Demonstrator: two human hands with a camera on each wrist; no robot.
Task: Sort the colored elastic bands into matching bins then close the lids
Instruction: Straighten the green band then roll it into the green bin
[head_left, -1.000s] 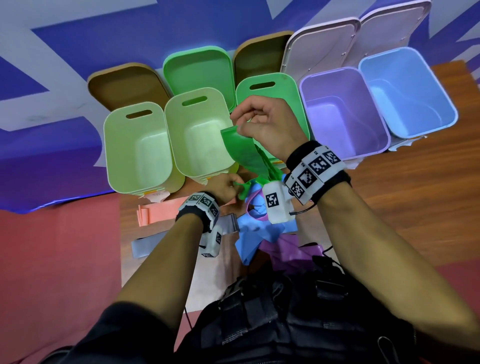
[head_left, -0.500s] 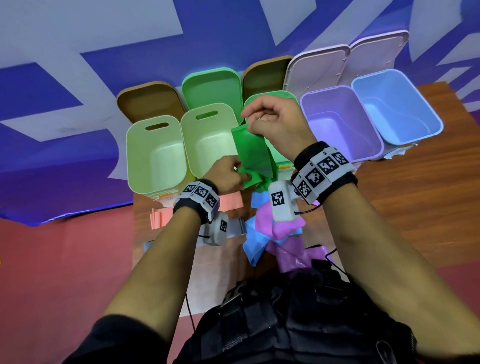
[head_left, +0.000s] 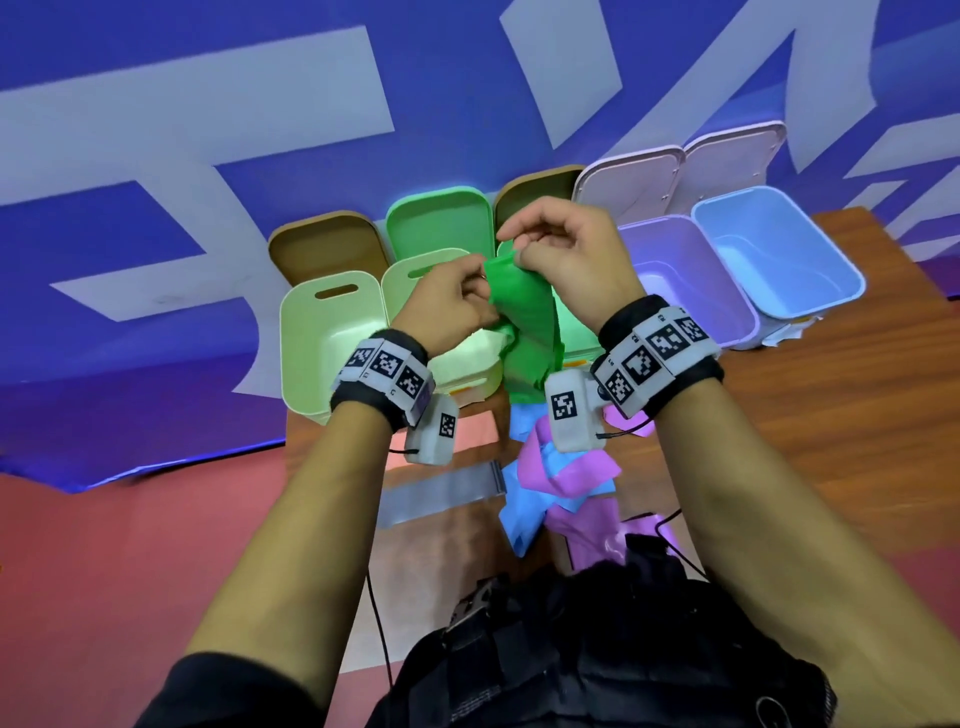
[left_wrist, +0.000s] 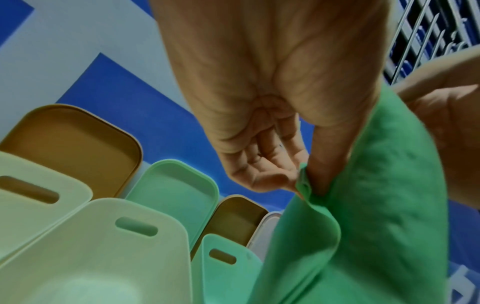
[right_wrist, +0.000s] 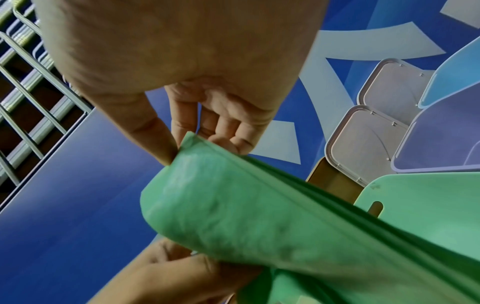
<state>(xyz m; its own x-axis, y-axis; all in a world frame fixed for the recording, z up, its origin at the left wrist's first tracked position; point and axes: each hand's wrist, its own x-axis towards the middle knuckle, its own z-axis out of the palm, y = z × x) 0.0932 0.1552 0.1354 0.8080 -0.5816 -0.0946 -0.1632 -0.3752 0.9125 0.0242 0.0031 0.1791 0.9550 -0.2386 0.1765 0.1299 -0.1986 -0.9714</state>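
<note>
A person's two hands hold a green band (head_left: 524, 312) up at the centre of the head view, above a row of open bins on a wooden table (head_left: 831, 415). The left hand (head_left: 447, 306) pinches the band's edge between thumb and fingertips, the other fingers curled; the right hand (head_left: 566, 254), slightly higher and to the right, pinches the top corner between thumb and forefinger. The band hangs down in folds between the wrists, in front of the green bin (head_left: 571, 332), most of which it hides.

Left of it stand two pale green bins (head_left: 322, 353); to the right, a purple bin (head_left: 691, 291) and a blue bin (head_left: 779, 254) at the upper right. Every lid stands raised behind its bin, against a blue-and-white patterned surface.

Lower centre on the table lie a loose heap of pink bands (head_left: 566, 462) and blue bands (head_left: 519, 514), with a grey band (head_left: 441, 493) flat to their left and a salmon band (head_left: 472, 428) above it.
</note>
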